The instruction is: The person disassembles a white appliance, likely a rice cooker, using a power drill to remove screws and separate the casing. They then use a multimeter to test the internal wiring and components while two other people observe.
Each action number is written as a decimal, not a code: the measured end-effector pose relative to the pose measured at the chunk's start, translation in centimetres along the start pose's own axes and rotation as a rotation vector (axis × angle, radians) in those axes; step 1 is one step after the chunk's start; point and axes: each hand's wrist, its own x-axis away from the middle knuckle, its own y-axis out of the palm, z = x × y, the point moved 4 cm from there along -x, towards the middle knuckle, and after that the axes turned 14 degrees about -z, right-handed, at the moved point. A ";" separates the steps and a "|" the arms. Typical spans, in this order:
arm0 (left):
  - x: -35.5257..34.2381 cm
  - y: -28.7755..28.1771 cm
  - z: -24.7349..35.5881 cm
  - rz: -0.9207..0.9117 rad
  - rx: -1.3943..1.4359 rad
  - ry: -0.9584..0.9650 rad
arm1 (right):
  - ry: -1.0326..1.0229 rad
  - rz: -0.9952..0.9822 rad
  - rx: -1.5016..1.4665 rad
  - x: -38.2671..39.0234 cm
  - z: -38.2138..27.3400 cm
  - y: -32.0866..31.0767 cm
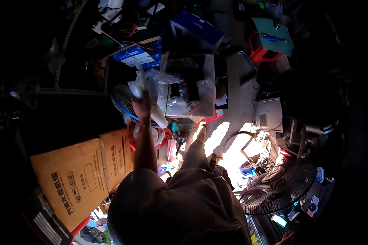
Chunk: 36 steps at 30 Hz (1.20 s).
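Observation:
My left hand, at the end of an outstretched arm, is closed around a crumpled clear plastic bag. Whether anything lies inside the bag cannot be made out. Just right of the hand, a pale strip slants downward. A fan with a blue rim stands close to the left of this hand. Beyond it is a pale box top with clear plastic and dark objects on it. Only the fingers of my right hand show at the lower right edge, slightly apart, with nothing visible in them.
A large cardboard box stands at left. A black floor fan is at right, below a pale metal case. Farther off are blue boxes and a red stool under a green board. Loose clutter lies on the sunlit floor.

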 end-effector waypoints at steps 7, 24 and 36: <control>-2.1 10.5 -5.4 -0.483 -0.092 -0.094 | -0.721 -0.626 0.564 8.8 -40.4 21.4; 6.6 9.3 -6.4 -0.410 -0.203 0.291 | -0.881 -1.269 0.677 52.6 -28.9 85.8; 6.0 10.1 -8.5 -0.481 -0.224 0.253 | -0.900 -1.519 0.376 46.7 -29.3 87.0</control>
